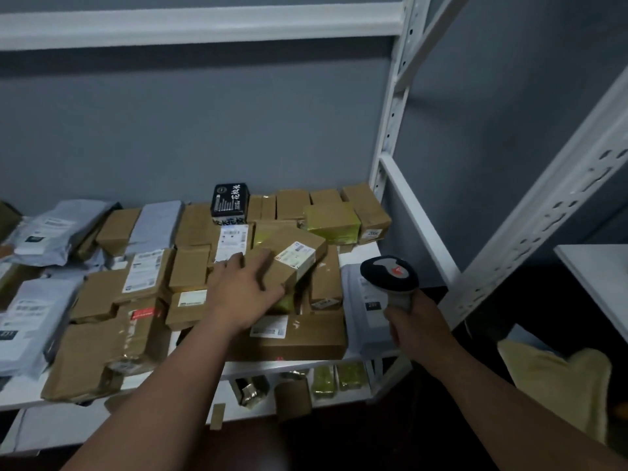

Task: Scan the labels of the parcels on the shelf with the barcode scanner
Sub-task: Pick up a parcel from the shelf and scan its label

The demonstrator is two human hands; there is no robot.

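Many brown cardboard parcels and grey mailer bags lie packed on the white shelf (356, 251). My left hand (243, 288) grips a small brown box (289, 256), tilted up above the pile, its white label facing up and right. My right hand (416, 322) holds the handle of the barcode scanner (390, 275); its dark head with an orange mark sits just right of that box, over a grey mailer bag (360, 314). A large flat box (306, 338) with a white label lies under my left wrist.
A black box with white characters (229, 198) and a yellow-green wrapped parcel (331, 220) sit at the back. White perforated uprights (389, 130) stand at right. More parcels lie on the lower shelf (295, 390). A yellow padded envelope (557, 382) lies at lower right.
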